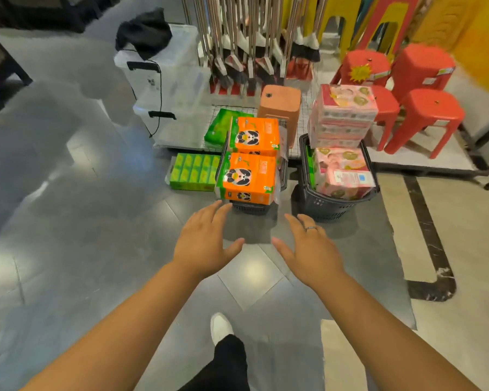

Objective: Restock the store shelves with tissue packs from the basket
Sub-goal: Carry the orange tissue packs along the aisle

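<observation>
Two dark plastic baskets stand on the floor ahead of me. The left basket [249,208] carries two orange tissue packs with panda faces, a near one [247,179] and a far one [256,136]. The right basket [329,206] holds pink tissue packs [343,172], with a taller pink stack [343,115] piled behind. My left hand [205,239] and my right hand [308,246] both reach forward with fingers spread, holding nothing, just short of the left basket.
A green tissue pack [194,172] lies on the floor left of the baskets, another green one [219,127] on the low wire platform. Clear storage bins [167,80], an orange bin [280,105], brooms and red stools [424,114] stand behind. My shoe [220,327] is below.
</observation>
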Motion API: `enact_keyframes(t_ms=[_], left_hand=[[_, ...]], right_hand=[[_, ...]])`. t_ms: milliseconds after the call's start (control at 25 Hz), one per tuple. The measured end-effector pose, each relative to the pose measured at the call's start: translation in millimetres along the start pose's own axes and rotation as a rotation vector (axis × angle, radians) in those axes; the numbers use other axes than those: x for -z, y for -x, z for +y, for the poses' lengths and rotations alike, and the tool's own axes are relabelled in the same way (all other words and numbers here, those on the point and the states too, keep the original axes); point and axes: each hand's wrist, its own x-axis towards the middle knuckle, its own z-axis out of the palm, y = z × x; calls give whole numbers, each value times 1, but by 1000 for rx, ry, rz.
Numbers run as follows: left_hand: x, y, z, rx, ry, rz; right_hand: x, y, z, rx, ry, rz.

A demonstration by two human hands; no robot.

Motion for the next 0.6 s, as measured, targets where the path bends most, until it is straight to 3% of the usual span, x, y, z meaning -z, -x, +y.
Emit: enact_keyframes(t_ms=[320,600], left_hand=[[4,-212,-65,-15,89,-33],[-66,-397,-103,136,189,-133]], right_hand=[[22,-204,10,-76,-166,0],[2,-410,83,-101,-310,-60]])
